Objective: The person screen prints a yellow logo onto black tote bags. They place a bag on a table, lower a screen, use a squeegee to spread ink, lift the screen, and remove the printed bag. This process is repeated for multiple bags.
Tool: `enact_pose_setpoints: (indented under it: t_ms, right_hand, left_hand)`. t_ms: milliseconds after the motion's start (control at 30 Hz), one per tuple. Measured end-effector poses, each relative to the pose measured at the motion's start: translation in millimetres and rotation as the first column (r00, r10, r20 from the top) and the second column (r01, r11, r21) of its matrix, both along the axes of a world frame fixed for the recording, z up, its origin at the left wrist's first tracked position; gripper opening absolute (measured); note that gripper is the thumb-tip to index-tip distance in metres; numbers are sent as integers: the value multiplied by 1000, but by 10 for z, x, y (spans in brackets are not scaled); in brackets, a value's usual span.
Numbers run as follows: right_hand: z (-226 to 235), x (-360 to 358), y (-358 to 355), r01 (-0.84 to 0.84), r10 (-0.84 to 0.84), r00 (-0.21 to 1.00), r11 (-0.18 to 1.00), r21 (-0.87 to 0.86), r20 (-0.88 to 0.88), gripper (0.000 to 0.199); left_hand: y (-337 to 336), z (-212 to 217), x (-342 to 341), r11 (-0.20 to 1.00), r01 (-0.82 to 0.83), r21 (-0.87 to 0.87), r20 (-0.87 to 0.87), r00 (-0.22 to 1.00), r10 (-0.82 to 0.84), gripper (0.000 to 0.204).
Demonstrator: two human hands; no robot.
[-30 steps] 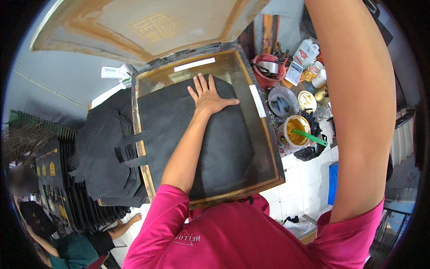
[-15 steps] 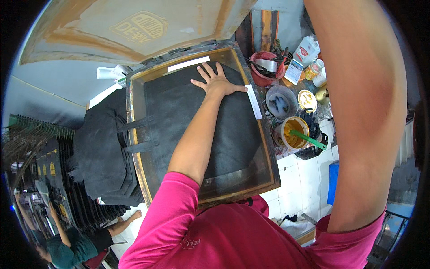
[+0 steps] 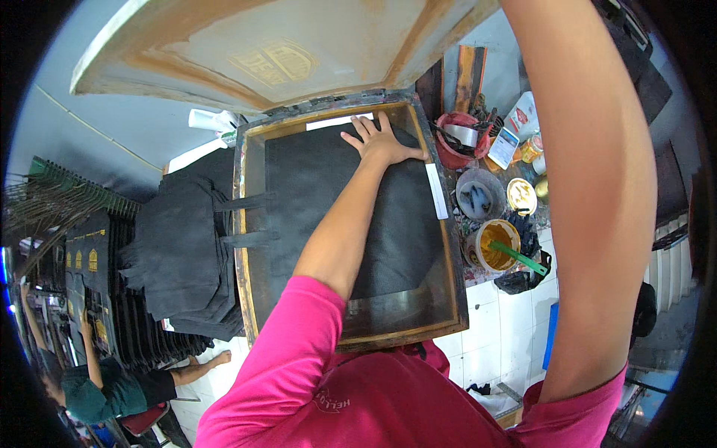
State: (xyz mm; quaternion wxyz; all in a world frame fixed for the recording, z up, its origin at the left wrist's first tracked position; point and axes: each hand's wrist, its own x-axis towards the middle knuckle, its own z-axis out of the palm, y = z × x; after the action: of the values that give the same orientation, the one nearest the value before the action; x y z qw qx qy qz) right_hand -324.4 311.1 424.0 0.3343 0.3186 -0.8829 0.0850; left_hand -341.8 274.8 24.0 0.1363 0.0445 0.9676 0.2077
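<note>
My left hand [image 3: 382, 146] lies flat with spread fingers on the far right part of a black fabric bag [image 3: 321, 190]. Its fingertips reach a white strip [image 3: 328, 123] at the far edge, and its thumb is by another white strip [image 3: 437, 193] on the right. The bag rests inside a wooden-edged board [image 3: 242, 257], its two handles hanging over the left side. Above the far edge a printing screen [image 3: 179, 56] with a yellowish emblem stands tilted up. My right arm [image 3: 594, 187] stretches up past the top of the picture, so the right hand is hidden.
Stacked black bags [image 3: 179, 246] lie to the left, beside printed bags on a rack [image 3: 93, 261]. To the right are a yellow paint tub [image 3: 493, 254] with a green spatula, a grey bowl [image 3: 467, 190], a red basin [image 3: 452, 157] and a phone [image 3: 503, 148]. Another person [image 3: 112, 392] sits lower left.
The view has shifted, so the board and bag appear further right. My left hand stays on the bag, its fingers a little closer together. The right arm is still raised.
</note>
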Motion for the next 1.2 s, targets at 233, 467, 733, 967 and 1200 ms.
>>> enact_pose_setpoints:
  t_ms: [233,467,733,967,1200]
  right_hand:
    - [-474,1297,-432,402,-247,704,912,-86,666,31]
    - [-2483,2478,64,-49,118,946,972,-229,301,21]
    - [-3648,2870,-33,-91,133,841,990,-105,525,27]
    - [-3909,2836,-31,-60,63,894,998,-21,444,21]
    - [-3953,2823,-45,-35,34,894,999,-6,447,23]
  left_hand:
    - [-1293,1039,1369,304,239,922,-292,946,143,46]
    - [-2370,483,3460,95,-301,949,295,953,75,38]
    - [-2226,-236,3859,-395,-755,524,814,581,-31,21]
    - [-2775,168,3375,110,-413,904,379,894,240,30]
    - [-2572,392,1750,895,383,227,-487,841,-236,62]
